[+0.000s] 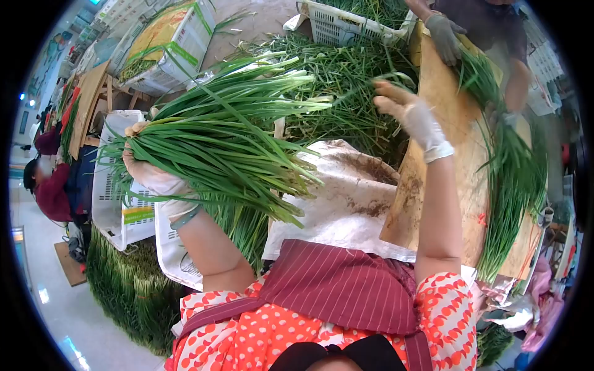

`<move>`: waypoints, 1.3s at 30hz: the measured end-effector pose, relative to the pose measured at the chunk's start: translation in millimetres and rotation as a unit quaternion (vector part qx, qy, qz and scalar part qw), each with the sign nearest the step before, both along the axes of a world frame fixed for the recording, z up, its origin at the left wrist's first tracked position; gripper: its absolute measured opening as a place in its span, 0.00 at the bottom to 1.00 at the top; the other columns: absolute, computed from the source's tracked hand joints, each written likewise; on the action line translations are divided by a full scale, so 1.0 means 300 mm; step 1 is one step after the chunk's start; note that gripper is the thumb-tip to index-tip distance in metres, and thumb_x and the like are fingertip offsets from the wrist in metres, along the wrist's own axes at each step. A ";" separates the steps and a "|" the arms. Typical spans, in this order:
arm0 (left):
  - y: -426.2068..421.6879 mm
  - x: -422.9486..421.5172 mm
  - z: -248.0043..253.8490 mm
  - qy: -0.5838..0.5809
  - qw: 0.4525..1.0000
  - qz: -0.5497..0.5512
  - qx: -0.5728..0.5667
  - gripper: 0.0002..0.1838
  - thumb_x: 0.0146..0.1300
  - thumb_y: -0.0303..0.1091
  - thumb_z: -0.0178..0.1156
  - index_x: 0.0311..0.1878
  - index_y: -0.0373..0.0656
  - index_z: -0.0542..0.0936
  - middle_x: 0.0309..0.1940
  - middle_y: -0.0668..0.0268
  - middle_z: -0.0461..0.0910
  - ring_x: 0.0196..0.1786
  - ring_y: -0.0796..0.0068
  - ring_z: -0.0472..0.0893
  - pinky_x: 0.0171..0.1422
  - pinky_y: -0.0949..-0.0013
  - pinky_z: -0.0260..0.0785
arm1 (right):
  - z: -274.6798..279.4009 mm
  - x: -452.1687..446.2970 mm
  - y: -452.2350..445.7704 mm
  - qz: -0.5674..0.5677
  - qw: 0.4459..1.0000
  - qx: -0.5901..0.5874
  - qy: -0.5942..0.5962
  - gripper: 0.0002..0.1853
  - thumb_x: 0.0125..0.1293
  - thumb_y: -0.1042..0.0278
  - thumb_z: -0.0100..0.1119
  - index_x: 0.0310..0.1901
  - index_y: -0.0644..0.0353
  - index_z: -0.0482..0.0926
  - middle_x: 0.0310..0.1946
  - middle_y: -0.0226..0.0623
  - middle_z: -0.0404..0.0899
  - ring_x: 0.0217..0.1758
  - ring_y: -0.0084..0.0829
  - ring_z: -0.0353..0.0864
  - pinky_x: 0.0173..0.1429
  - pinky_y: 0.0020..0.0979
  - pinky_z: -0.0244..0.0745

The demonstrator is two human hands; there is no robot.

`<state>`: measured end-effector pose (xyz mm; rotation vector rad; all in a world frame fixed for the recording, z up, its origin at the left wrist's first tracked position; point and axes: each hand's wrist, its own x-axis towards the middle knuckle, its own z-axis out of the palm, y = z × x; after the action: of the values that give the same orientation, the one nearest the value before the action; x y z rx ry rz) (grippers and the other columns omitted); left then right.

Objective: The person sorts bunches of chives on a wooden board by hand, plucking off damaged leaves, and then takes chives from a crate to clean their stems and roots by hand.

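My left hand (154,167), in a pale glove, is closed around a large bunch of garlic chives (216,136). The long green leaves fan out to the right, with pale stem ends toward the middle of the view. My right hand (405,111), also gloved, is raised over the edge of the wooden board, apart from the bunch. Its fingers are stretched out and slightly blurred by motion. A blurred strand of leaf shows close to the fingertips; whether it touches them I cannot tell. Beneath the hands lies a heap of loose green leaves (346,86).
A soiled white sheet (334,198) covers my lap area. At the right, a wooden board (439,136) bears chives handled by a co-worker's gloved hands (444,38). White crates (111,210) stand at the left, with stacked bundles (133,290) below. Another crate (346,28) stands behind the heap.
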<state>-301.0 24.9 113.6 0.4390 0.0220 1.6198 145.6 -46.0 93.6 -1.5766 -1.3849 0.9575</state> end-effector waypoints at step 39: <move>0.030 -0.014 0.023 0.003 0.998 0.037 -0.045 0.14 0.58 0.37 0.44 0.33 0.41 0.77 0.32 0.62 0.77 0.40 0.66 0.77 0.54 0.59 0.68 | -0.103 -0.155 -0.007 -0.105 0.976 0.035 0.185 0.13 0.67 0.63 0.54 0.44 0.62 0.82 0.36 0.36 0.84 0.37 0.23 0.80 0.50 0.26 0.72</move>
<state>-305.2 34.0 120.6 0.3777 0.1165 1.6838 99.1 -48.2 62.7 -1.3757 -0.9629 1.0016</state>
